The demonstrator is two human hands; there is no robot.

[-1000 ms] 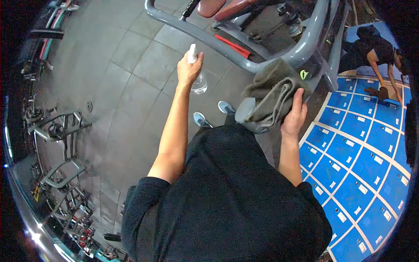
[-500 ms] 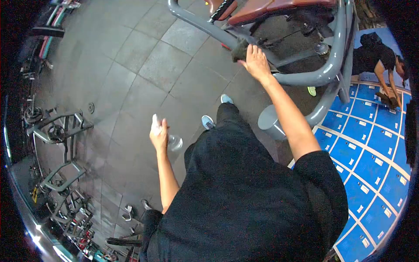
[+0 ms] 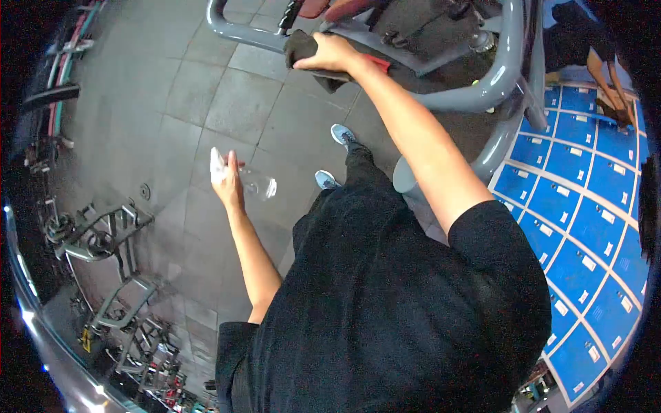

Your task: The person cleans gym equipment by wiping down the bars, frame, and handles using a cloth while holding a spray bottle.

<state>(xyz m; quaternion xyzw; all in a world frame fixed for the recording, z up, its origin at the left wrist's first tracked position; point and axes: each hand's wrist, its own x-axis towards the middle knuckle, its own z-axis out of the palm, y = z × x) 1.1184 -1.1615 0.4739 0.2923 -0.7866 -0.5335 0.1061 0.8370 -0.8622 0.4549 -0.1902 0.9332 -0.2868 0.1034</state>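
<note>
My right hand [image 3: 330,54] is closed round a dark cloth [image 3: 299,48], pressing it onto the grey tubular frame [image 3: 251,34] of a gym machine. A flap of the cloth hangs below the tube. Lower on the left, my left hand [image 3: 227,180] grips a clear spray bottle [image 3: 259,186] by its neck, under the white spray head [image 3: 215,158]. The bottle is tilted, its transparent body pointing right, and it is held away from the machine over the floor.
Brown padded seats [image 3: 344,9] belong to the machine. Blue lockers [image 3: 575,227] line the right side, with another person [image 3: 578,41] bending over at the upper right. Weight machines [image 3: 103,234] stand along the left on dark floor tiles [image 3: 241,103].
My right hand has slid the cloth leftward along the grey tube. My left hand, still holding the spray bottle, has shifted left and up in view. The camera view has moved too.
</note>
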